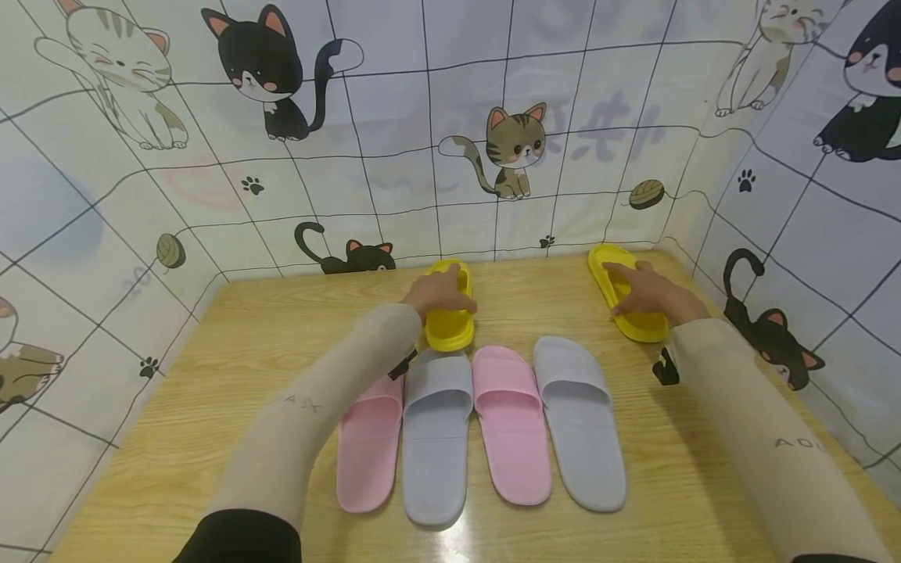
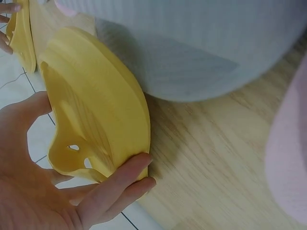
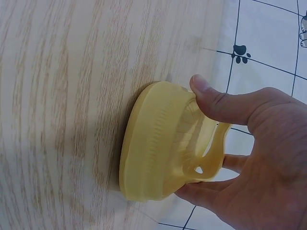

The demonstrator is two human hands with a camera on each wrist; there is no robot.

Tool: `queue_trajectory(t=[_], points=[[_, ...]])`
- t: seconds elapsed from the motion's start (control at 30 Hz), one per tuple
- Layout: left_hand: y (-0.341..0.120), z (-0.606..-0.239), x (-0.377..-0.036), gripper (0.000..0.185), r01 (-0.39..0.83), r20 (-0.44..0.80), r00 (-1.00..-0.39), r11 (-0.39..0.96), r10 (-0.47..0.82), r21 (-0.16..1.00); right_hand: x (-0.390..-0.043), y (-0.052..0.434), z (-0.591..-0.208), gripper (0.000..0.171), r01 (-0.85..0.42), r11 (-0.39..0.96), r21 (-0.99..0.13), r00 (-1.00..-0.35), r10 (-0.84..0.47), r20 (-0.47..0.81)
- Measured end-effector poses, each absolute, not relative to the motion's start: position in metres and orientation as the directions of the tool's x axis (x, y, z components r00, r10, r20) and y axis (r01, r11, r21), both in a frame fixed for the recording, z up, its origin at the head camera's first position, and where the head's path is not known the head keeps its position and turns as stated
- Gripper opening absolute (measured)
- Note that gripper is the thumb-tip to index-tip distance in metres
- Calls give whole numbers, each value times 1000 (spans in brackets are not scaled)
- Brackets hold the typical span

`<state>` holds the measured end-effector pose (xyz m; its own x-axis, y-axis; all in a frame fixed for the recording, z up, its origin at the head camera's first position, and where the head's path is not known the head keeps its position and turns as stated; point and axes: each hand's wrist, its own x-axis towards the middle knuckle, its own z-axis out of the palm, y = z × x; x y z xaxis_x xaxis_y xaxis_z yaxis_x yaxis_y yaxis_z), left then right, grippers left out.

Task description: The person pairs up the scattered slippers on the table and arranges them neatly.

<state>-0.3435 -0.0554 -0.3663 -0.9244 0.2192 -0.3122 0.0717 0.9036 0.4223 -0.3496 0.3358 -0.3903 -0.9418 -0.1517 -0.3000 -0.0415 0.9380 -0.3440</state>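
Both grips closed: left hand (image 1: pixel 438 294) on left yellow slipper (image 1: pixel 450 324), right hand (image 1: pixel 651 293) on right yellow slipper (image 1: pixel 626 313).
Risk: left one could nudge the touching grey slipper (image 1: pixel 436 422).

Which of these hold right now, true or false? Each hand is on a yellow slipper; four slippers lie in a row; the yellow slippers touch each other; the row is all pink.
1. Each hand grips a yellow slipper: true. The left hand holds the left yellow slipper, the right hand the right yellow slipper.
2. Four slippers lie in a row: true.
3. The yellow slippers touch: false, they lie apart.
4. The row is all pink: false, pink slippers alternate with grey slippers.
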Motion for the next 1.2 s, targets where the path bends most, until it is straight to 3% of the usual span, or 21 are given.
queue_trajectory(t=[1.2], points=[[12, -376, -351, 95, 127, -236, -946, 924, 222, 360, -348, 333, -390, 98, -29, 945, -326, -943, -134, -306]])
